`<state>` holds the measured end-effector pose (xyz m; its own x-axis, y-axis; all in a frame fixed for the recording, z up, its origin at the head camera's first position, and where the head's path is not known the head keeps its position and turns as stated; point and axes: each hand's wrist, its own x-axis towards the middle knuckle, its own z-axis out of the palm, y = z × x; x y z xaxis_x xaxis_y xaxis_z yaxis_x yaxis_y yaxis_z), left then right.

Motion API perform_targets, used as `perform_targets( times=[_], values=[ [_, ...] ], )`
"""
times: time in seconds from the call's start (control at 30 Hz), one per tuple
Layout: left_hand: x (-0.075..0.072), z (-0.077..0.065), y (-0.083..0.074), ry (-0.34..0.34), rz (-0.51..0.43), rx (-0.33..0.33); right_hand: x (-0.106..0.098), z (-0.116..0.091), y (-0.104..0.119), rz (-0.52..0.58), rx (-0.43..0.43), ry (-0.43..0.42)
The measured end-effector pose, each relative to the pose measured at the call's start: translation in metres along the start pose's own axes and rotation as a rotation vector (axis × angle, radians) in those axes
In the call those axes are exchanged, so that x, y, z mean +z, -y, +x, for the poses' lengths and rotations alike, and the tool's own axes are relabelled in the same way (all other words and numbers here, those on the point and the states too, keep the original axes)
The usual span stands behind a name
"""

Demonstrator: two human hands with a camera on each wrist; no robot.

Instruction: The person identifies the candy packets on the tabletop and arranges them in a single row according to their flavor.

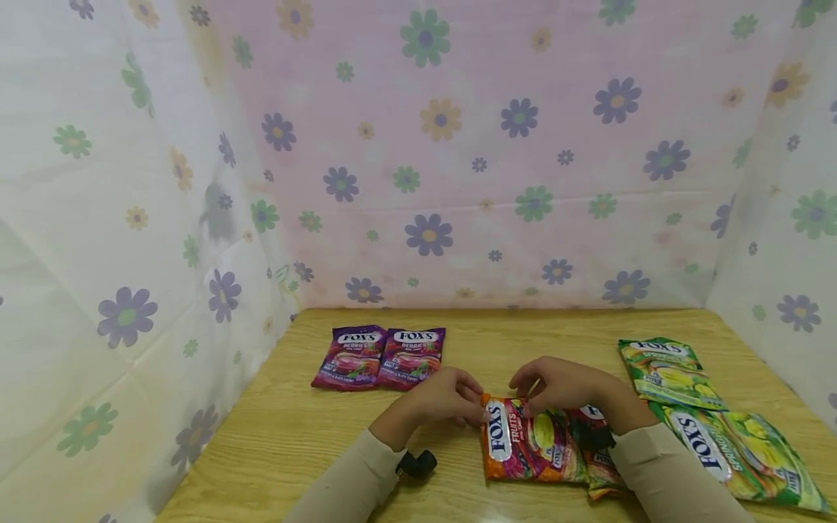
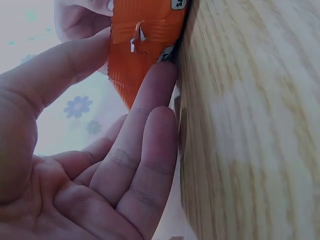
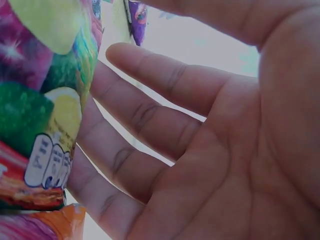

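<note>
An orange Fox's Fruits candy bag (image 1: 539, 439) lies on the table before me, its left end tilted up. My left hand (image 1: 447, 398) pinches that end; in the left wrist view the thumb is on its crimped edge and fingertips (image 2: 162, 77) are low by the table. My right hand (image 1: 569, 385) reaches over the bag from the right, thumb near its top face. In the right wrist view its fingers (image 3: 150, 117) extend loosely against the bag, partly hidden behind it. Another red-and-orange candy bag (image 1: 604, 472) is partly covered by the right wrist.
Two purple Fox's Berries bags (image 1: 410, 359) lie side by side at the back left. Green Fox's Spring bags (image 1: 739, 450) are at the right, beside my right forearm. Flowered cloth (image 1: 484, 218) walls the wooden table (image 1: 275, 436) at the back and sides.
</note>
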<state>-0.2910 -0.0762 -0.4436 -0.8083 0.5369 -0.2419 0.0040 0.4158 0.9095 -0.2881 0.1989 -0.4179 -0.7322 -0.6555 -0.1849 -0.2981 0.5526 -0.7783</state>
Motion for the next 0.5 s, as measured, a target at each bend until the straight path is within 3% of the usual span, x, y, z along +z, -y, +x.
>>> perform_targets(
  times=[0.33,0.5],
  values=[
    [-0.0039,0.0036,0.0022,-0.002,-0.038,0.048,0.0063,0.0058,-0.0083,0.016,0.006,-0.023],
    [-0.0056,0.0046,0.0030,-0.013,-0.029,0.073,0.0072,0.0092,-0.0102,-0.004,-0.058,-0.028]
  ],
)
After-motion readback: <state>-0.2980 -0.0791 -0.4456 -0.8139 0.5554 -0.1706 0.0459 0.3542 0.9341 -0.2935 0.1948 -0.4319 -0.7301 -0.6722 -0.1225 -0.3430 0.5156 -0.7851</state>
